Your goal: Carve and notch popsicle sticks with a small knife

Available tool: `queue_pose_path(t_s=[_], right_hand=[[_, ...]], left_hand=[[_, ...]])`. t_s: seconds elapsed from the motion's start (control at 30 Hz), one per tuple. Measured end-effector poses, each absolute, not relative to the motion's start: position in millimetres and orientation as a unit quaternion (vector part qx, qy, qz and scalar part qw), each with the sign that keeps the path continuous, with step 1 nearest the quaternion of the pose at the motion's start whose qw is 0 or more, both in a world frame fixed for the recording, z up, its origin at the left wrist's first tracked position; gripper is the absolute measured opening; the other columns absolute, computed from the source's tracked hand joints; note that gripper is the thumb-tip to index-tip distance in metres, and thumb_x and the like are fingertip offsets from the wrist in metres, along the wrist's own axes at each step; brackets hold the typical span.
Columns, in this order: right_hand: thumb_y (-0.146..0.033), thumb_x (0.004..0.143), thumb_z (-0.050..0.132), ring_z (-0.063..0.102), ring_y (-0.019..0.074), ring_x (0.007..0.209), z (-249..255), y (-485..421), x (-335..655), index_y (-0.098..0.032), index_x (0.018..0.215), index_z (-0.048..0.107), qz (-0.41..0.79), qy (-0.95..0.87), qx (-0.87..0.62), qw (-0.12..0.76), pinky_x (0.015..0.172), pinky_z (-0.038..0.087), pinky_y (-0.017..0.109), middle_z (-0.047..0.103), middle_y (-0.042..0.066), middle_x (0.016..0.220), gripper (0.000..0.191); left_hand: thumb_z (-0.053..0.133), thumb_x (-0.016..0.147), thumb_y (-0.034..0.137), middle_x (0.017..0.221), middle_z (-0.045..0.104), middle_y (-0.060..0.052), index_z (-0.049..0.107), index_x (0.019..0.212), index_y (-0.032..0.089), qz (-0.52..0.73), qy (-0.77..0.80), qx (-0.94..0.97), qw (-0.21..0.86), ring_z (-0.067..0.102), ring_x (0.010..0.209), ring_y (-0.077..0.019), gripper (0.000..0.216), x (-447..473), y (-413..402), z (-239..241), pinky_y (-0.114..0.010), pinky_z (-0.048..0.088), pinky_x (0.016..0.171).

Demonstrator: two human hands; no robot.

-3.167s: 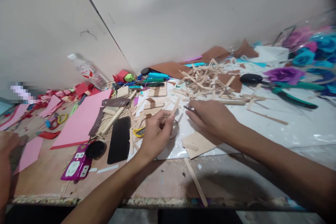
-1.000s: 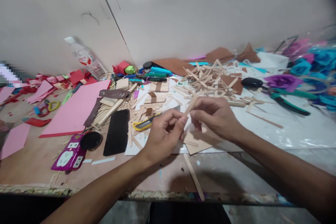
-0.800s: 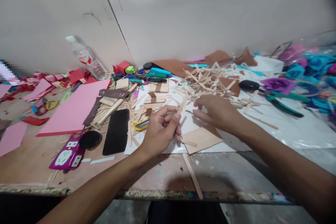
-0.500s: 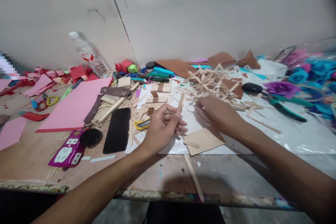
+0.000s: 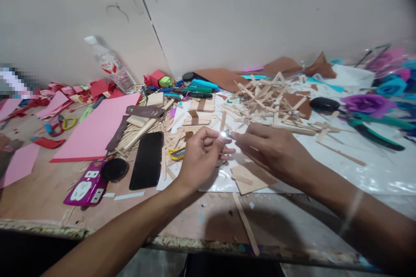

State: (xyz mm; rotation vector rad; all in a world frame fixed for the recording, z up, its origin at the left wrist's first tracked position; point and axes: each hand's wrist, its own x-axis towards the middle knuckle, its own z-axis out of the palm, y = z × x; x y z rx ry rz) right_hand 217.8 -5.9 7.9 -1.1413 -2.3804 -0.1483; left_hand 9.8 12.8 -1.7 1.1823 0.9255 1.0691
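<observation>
Pinched in my left hand (image 5: 203, 153) is a wooden craft stick (image 5: 223, 119), its upper end pointing up and away. My right hand (image 5: 271, 145) is closed on a small shiny metal blade (image 5: 228, 135), which glints against the stick beside my left fingertips. Under my right hand lies a thin wooden board (image 5: 251, 177) with a short stick piece (image 5: 242, 179) on it. A yellow box cutter (image 5: 176, 153) rests left of my left hand, partly hidden by it. Another craft stick (image 5: 246, 223) lies near the table edge.
Stacked sticks (image 5: 201, 104) and a heap of loose sticks (image 5: 263, 95) lie behind my hands. At left are a phone (image 5: 146, 160), a purple power strip (image 5: 86, 184), pink paper (image 5: 97, 127) and a bottle (image 5: 112, 67). Green-handled pliers (image 5: 377, 134) lie right, near paper flowers (image 5: 368, 106).
My right hand has come from the white sheet to my left hand, bringing the metal blade against the craft stick. The view has shifted slightly. My left hand still holds the stick.
</observation>
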Motion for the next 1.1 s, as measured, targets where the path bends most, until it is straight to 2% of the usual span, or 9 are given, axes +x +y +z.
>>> queue_pose_path(t_s=[0.3,0.43,0.67,0.97,1.1], right_hand=[[-0.016,0.104,0.052,0.052,0.0135,0.065,13.2,-10.2,217.3,-0.020,0.121,0.070,-0.131,-0.867,-0.424,0.227,0.057,0.026,0.027,0.065,0.004,0.088,0.025],[-0.012,0.101,0.054,0.053,0.0148,0.063,15.7,-15.0,216.6,-0.019,0.124,0.068,-0.166,-0.867,-0.421,0.209,0.055,0.023,0.028,0.066,0.003,0.089,0.028],[-0.011,0.101,0.050,0.053,0.0153,0.060,21.4,-18.8,212.3,-0.017,0.122,0.068,-0.173,-0.870,-0.414,0.203,0.054,0.020,0.031,0.066,0.004,0.086,0.028],[-0.014,0.103,0.048,0.046,0.0137,0.060,20.1,-13.3,218.3,-0.019,0.118,0.071,-0.150,-0.878,-0.419,0.177,0.055,0.017,0.031,0.065,0.004,0.084,0.028],[-0.022,0.107,0.044,0.044,0.0130,0.061,20.8,-11.8,218.3,-0.019,0.119,0.072,-0.115,-0.874,-0.433,0.190,0.056,0.019,0.030,0.064,0.005,0.085,0.031]], left_hand=[[0.074,0.093,0.038,0.093,0.078,-0.006,0.059,0.096,0.016,0.452,0.400,0.558,0.569,0.079,0.067,-0.0158,0.027,6.6,9.9,-3.2,-0.018,0.062,0.053],[0.071,0.096,0.037,0.095,0.078,-0.006,0.060,0.096,0.016,0.452,0.385,0.595,0.542,0.078,0.066,-0.0142,0.024,4.4,9.9,-5.5,-0.015,0.056,0.048],[0.067,0.100,0.031,0.083,0.073,-0.001,0.060,0.094,0.018,0.449,0.370,0.659,0.476,0.073,0.059,-0.0106,0.016,-1.5,8.8,-8.5,-0.019,0.056,0.055],[0.071,0.096,0.041,0.097,0.081,-0.009,0.059,0.091,0.017,0.428,0.379,0.625,0.531,0.069,0.052,-0.0102,0.027,1.4,11.4,-1.0,-0.021,0.057,0.050],[0.072,0.096,0.041,0.100,0.081,-0.010,0.067,0.099,0.016,0.423,0.389,0.620,0.534,0.074,0.057,-0.0130,0.025,1.0,12.4,0.4,-0.019,0.055,0.049]])
